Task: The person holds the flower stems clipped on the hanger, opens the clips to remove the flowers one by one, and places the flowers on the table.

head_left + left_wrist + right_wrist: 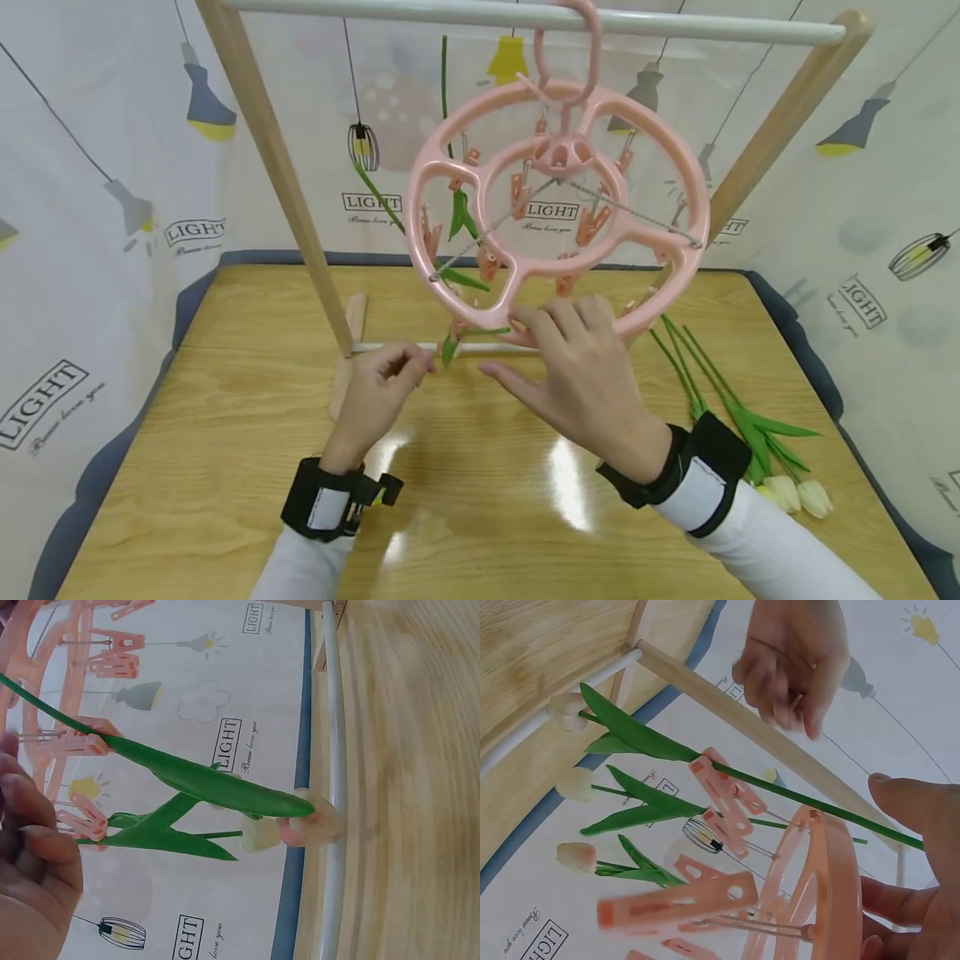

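A pink round clip hanger (697, 192) hangs by its hook from a white rod. My right hand (588, 375) touches the hanger's near rim with its fingers, its thumb stretched out apart. Left of it, my left hand (378, 387) has loosely curled fingers and holds nothing; it is close to a pink clip (90, 742). That clip pinches a green-leaved tulip (195, 776), whose stem runs between my right thumb and fingers in the right wrist view. Two more tulips, one with a white bloom (575, 784) and one with a pinkish bloom (576, 856), hang bloom-down from other clips.
A wooden stand (281, 167) carries the white top rod (450, 10), with a lower white rod (334, 750) near the table. Loose white tulips (813, 498) lie at the right of the wooden table (465, 533). Lamp-printed cloth (60, 275) surrounds the table.
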A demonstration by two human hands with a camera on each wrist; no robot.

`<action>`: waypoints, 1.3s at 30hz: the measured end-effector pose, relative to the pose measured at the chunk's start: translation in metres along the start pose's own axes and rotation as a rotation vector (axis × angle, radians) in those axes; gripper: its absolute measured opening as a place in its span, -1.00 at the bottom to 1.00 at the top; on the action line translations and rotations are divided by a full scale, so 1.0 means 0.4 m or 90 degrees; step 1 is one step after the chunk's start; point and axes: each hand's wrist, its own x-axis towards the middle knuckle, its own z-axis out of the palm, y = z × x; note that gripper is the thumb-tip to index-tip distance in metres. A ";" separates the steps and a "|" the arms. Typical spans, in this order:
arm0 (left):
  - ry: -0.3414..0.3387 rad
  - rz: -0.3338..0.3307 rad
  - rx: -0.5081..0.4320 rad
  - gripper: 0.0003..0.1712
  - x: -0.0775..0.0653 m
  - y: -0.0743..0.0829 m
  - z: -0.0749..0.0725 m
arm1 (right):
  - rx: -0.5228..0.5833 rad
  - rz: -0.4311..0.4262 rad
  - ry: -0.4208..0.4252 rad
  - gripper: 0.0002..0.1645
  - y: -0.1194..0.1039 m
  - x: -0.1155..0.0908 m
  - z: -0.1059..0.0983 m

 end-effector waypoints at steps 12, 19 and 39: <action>-0.097 -0.044 -0.129 -0.47 0.054 0.004 0.052 | 0.043 0.015 0.024 -0.32 0.022 -0.019 0.006; -0.058 -0.059 -0.204 -0.65 0.048 0.003 0.073 | 0.026 0.018 0.027 -0.34 0.049 -0.036 0.010; -0.089 -0.070 -0.103 -0.65 0.057 0.040 0.141 | 0.208 0.142 -0.009 -0.23 0.155 -0.100 0.043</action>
